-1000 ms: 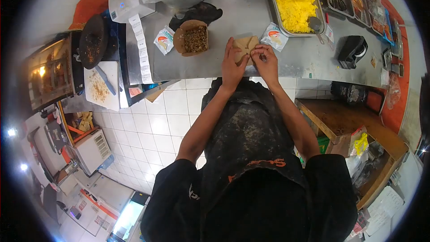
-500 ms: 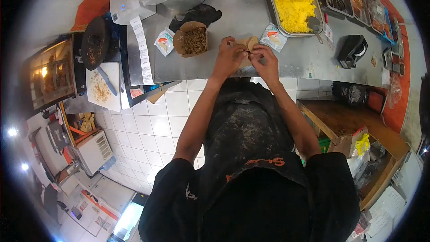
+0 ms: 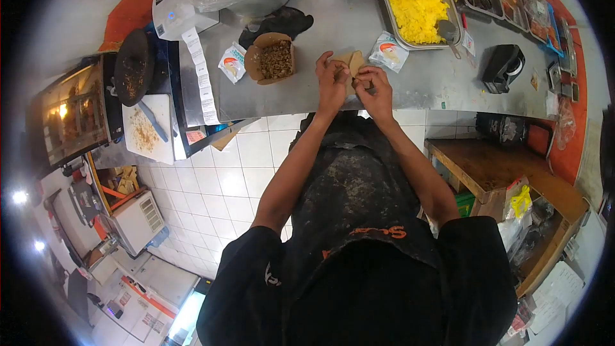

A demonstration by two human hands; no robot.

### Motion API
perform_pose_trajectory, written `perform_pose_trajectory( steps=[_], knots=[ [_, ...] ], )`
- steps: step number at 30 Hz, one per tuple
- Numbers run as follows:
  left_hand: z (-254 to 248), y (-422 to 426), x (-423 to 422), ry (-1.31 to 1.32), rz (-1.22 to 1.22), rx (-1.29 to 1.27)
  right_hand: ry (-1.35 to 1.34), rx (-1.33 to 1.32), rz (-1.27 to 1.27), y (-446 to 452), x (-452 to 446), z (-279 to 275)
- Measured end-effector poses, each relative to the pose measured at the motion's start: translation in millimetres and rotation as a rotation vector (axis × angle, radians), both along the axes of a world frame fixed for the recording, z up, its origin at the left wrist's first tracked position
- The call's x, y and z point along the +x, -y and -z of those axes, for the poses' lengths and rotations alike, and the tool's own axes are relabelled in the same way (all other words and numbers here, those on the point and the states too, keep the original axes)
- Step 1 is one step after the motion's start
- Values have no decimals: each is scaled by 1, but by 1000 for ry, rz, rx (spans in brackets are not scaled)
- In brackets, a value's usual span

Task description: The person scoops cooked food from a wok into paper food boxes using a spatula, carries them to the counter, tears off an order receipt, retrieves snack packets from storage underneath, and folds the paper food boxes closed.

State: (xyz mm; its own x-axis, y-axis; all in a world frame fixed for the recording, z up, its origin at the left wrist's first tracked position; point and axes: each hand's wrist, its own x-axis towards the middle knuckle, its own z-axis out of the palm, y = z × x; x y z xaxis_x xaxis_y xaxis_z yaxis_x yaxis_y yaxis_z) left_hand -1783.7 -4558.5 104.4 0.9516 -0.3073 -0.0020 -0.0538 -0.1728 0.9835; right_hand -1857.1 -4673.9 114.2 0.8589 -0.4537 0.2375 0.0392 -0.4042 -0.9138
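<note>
Between my hands is a brown cardboard food box (image 3: 355, 61), partly folded, with a flap standing up on its far side. My left hand (image 3: 331, 81) pinches its left edge, and my right hand (image 3: 375, 91) grips the right edge with bent fingers. Both hands hide much of the cardboard. To the left stands an open brown box (image 3: 251, 64) filled with chopped brown meat (image 3: 277, 59). One white printed packet (image 3: 233, 61) lies beside that box; another white packet (image 3: 389, 52) rests just beyond my right hand.
A metal tray (image 3: 410, 45) of yellow rice (image 3: 413, 0) with a scoop (image 3: 446, 30) sits at the back right. Nearby is a black tape dispenser (image 3: 503, 69). On the left are a receipt printer (image 3: 176, 16), a hanging receipt strip (image 3: 202, 77) and a knife (image 3: 154, 122) on a cutting board (image 3: 136, 146).
The cardboard between my hands has been raised and folded further, its flap now more upright. My right hand has shifted slightly left and nearer to me. The whole view has moved a little.
</note>
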Motion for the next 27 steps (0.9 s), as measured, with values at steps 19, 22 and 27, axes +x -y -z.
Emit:
perform_pose_trajectory(
  steps=[19, 22, 27],
  knots=[
    [-6, 14, -9, -38, -105, 82, 113, -88, -73, 11, 9, 12],
    [-5, 16, -8, 33, -112, 94, 125, -98, -85, 12, 8, 10],
    [2, 17, -9, 41, -115, 145, 123, -182, -117, 16, 9, 13]
  ],
)
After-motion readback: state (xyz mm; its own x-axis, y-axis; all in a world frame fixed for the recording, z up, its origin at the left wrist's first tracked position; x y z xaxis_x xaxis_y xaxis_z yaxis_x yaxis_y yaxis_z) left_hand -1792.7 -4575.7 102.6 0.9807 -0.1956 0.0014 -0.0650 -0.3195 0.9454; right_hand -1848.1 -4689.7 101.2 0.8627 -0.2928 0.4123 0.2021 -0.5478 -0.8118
